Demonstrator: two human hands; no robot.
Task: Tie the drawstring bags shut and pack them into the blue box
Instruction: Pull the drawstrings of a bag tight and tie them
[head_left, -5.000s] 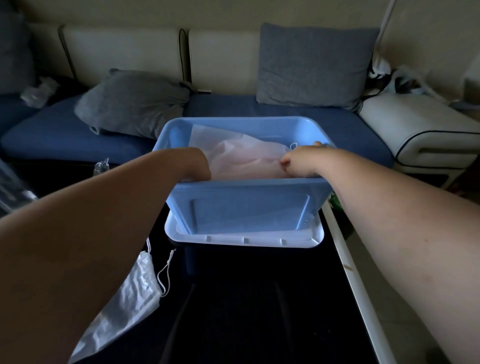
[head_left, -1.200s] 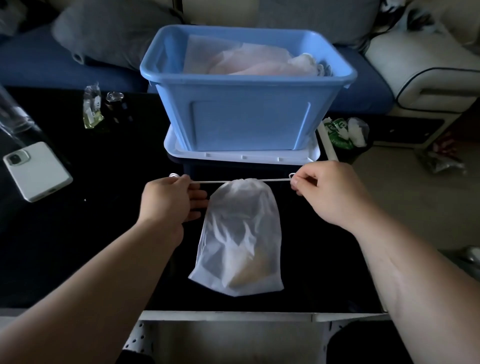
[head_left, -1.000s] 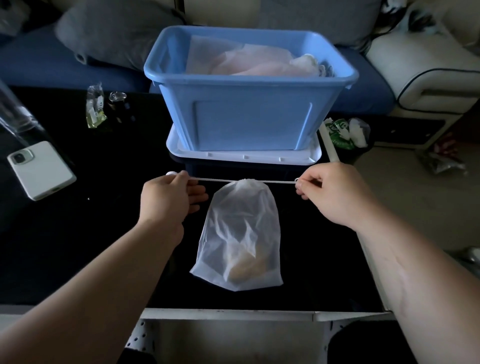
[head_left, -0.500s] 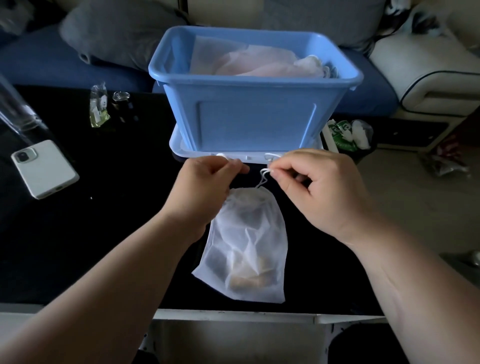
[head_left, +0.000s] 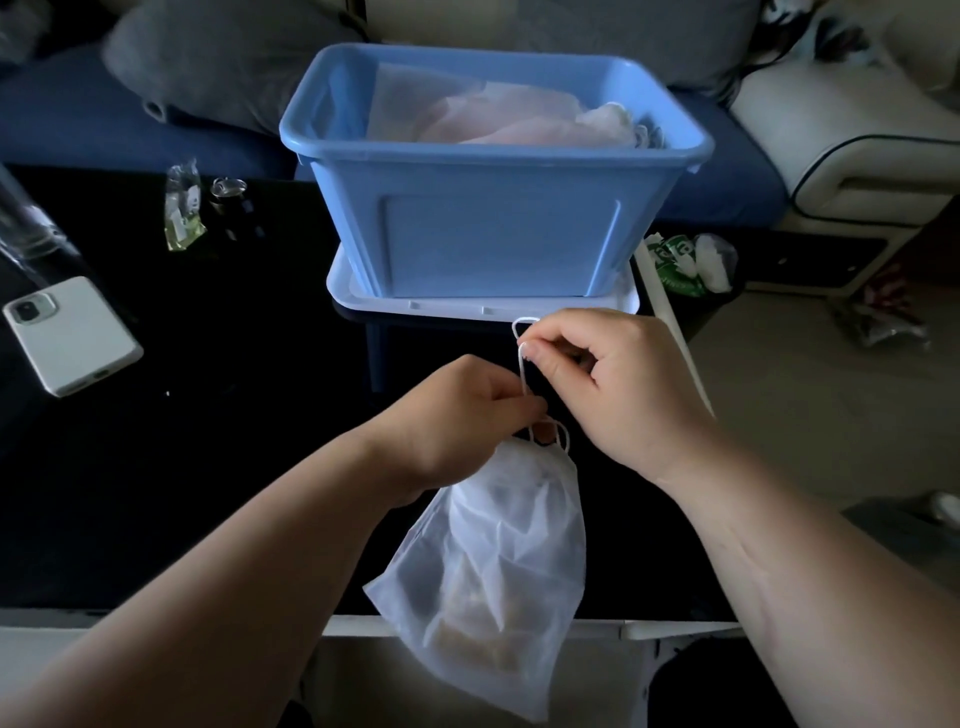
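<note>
A translucent white drawstring bag (head_left: 504, 561) with pale contents hangs over the near edge of the black table, its neck gathered shut. My left hand (head_left: 457, 421) pinches the white cord just above the neck. My right hand (head_left: 608, 379) pinches a loop of the same drawstring (head_left: 522, 358) higher up, near the box. The blue box (head_left: 493, 228) stands behind on a white lid (head_left: 348, 283), holding other pale bags (head_left: 498, 117).
A white phone (head_left: 70, 332) lies on the table at the left, beside a clear bottle (head_left: 28, 228). A small packet (head_left: 182, 208) and a dark item sit left of the box. A green wrapper (head_left: 680, 260) lies at the right. A sofa with grey cushions stands behind.
The cords were first pulled wide apart, cinching the neck. Both hands have since come together over it, and the bag has shifted nearer to me, over the table's edge.
</note>
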